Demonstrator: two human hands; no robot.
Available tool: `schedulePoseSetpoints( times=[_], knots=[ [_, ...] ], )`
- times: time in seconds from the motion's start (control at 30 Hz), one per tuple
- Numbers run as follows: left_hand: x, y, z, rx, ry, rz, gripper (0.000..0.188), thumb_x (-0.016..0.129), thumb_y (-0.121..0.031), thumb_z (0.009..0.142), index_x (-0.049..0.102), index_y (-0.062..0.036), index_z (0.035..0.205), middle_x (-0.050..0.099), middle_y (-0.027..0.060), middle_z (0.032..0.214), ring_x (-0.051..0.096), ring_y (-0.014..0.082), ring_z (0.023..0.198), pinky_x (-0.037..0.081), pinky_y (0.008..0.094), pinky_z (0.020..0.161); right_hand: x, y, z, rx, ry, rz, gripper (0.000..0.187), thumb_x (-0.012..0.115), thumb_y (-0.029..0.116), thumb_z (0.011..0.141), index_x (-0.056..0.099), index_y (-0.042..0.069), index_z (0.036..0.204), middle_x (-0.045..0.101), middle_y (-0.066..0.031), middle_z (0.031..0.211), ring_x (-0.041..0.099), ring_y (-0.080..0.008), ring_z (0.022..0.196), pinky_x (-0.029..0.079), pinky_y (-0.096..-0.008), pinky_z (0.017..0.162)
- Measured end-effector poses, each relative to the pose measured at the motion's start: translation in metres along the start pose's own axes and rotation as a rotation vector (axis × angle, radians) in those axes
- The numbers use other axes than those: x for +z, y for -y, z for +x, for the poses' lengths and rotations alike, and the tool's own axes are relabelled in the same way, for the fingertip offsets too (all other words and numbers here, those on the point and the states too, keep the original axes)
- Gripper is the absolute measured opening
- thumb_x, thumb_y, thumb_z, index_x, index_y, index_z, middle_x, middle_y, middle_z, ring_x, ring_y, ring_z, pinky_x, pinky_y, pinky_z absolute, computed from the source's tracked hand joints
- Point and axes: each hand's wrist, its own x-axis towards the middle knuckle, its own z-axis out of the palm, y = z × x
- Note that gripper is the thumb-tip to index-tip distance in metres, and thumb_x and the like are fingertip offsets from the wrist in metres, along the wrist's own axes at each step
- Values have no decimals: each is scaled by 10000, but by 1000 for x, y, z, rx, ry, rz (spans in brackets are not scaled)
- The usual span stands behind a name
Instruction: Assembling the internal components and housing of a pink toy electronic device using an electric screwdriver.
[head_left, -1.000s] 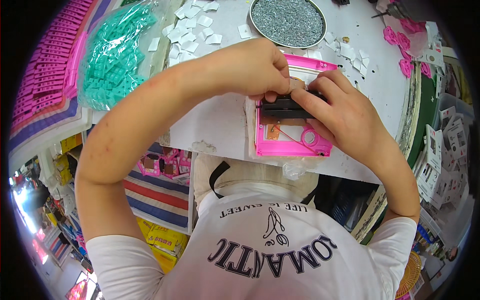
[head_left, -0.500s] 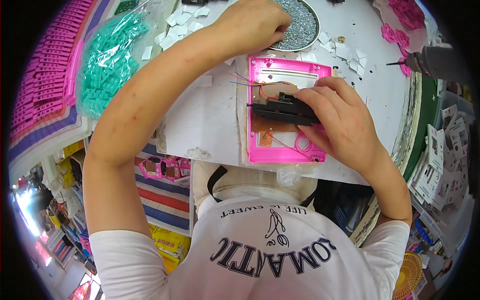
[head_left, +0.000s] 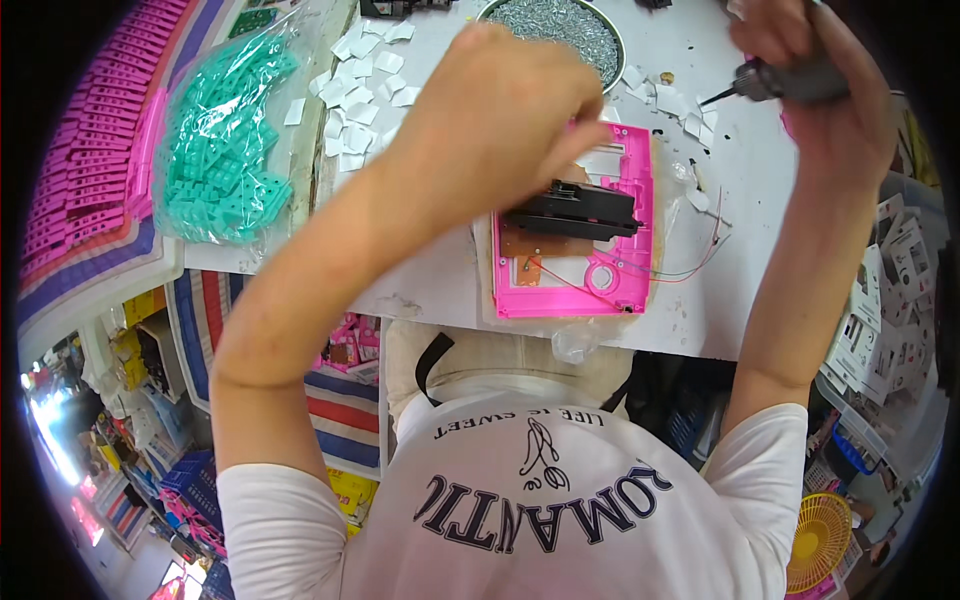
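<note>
My left hand hangs over the upper left part of a pink plastic casing. Its fingers are curled together, and whatever they may hold is hidden. Inside the casing lie a black slotted plastic part and a brown circuit board. Thin wires stick out past the casing's right side. At the upper right my right hand is wrapped round a dark power screwdriver, whose thin bit points left, apart from the casing. Behind my left hand stands a round tin of small silver screws.
White paper-like squares lie scattered on the white table, with more right of the tin. To the left sit a clear bag of green plastic parts and stacked pink parts. White printed pieces fill a bin at right.
My left hand has come from the screw tin toward me, over the casing. My right hand has left the black part and taken hold of the screwdriver. The wires now stretch out to the right.
</note>
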Motion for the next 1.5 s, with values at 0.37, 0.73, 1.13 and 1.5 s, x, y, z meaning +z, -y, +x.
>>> schedulePoseSetpoints(
  times=[0.37,0.73,1.13,1.5],
  knots=[
    [5,-42,-50,-278,-118,-323,85,752,-122,811,692,-109,870,668,12,794,629,213,754,392,367,837,26,-11,-46,-10,866,114,382,522,366,1051,457,205,1391,495,86,756,448,-57,706,382,-257,654],
    [7,-52,-67,-374,-149,0,414,860,-311,708,681,-156,1048,667,-32,920,591,195,928,297,413,887,26,-31,-59,-64,689,92,312,585,305,1023,506,148,1280,505,35,739,461,-101,653,399,-278,631],
    [22,-47,-80,-278,-183,2,435,860,-319,671,692,-158,1039,679,-23,950,605,189,902,287,424,897,50,-57,-90,-37,343,138,276,694,240,965,502,91,1096,495,5,667,433,-92,534,362,-262,487],
    [33,-41,-86,-235,-225,-105,488,852,-257,667,673,-198,1117,654,-62,969,574,167,911,276,434,898,54,-54,-73,-1,547,-110,408,769,286,915,477,61,1090,522,-44,667,493,-145,576,420,-297,522]
  ],
)
